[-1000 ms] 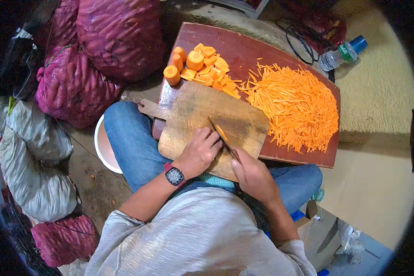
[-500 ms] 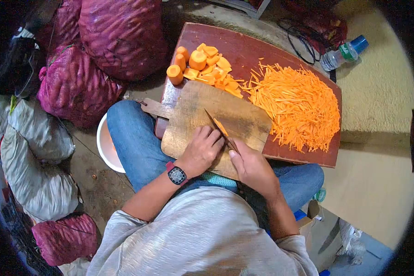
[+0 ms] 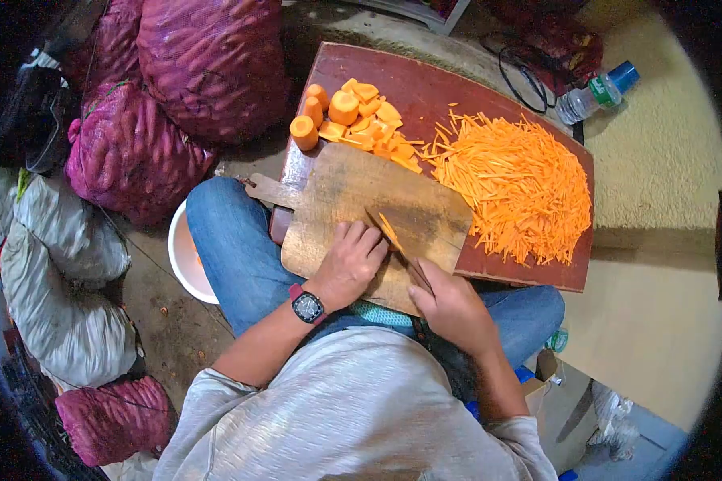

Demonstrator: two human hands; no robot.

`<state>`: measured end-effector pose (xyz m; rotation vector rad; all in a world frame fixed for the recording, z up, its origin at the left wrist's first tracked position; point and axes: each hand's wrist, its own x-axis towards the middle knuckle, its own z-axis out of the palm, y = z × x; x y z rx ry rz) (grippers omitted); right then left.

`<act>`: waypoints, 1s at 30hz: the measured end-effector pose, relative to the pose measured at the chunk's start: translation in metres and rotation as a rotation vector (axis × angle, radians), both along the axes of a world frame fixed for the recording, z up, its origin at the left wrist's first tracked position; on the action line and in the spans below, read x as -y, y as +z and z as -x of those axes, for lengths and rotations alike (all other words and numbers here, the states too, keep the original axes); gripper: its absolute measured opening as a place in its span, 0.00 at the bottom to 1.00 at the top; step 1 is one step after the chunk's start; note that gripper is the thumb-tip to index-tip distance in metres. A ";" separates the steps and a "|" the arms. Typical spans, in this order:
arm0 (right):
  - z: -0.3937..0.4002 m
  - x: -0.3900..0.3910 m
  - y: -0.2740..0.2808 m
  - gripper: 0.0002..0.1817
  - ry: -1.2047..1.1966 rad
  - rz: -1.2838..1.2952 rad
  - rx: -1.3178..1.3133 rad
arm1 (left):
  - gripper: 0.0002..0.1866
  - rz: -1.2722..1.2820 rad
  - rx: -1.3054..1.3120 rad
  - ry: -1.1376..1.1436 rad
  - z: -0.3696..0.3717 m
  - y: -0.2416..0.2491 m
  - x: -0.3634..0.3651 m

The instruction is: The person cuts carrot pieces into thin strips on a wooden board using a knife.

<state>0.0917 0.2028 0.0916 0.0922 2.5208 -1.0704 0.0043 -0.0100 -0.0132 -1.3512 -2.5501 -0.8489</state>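
A wooden cutting board (image 3: 329, 188) with a handle lies across my lap and the edge of a red-brown board. My right hand (image 3: 457, 311) is closed round the handle of a knife (image 3: 399, 247), its blade slanting up and left over the cutting board. Cut carrot strips (image 3: 391, 230) lie along the right side of the blade. Just left of the knife, my left hand (image 3: 349, 263) rests on the board with curled fingers; whatever lies under them is hidden. Behind the board are carrot chunks and slices (image 3: 343, 107). A large heap of shredded carrot (image 3: 525, 188) lies to the right.
The red-brown board (image 3: 425, 76) carries the carrots. Pink mesh sacks (image 3: 212, 64) and white sacks (image 3: 64, 297) stand on the left. A white basin (image 3: 176, 260) sits by my left knee. At the upper right are a plastic bottle (image 3: 598, 94) and a black cable (image 3: 525, 72).
My right hand and the knife have moved slightly right and down. The blade now stands a little away from my left fingers, which have barely moved.
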 end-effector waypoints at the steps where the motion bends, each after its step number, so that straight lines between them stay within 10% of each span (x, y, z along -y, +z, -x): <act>1: -0.009 -0.003 0.005 0.18 0.005 -0.004 -0.001 | 0.19 -0.004 -0.001 0.005 0.000 0.000 0.000; 30: -0.019 0.004 -0.001 0.20 -0.009 -0.019 -0.058 | 0.16 -0.021 -0.067 0.030 -0.001 0.002 0.001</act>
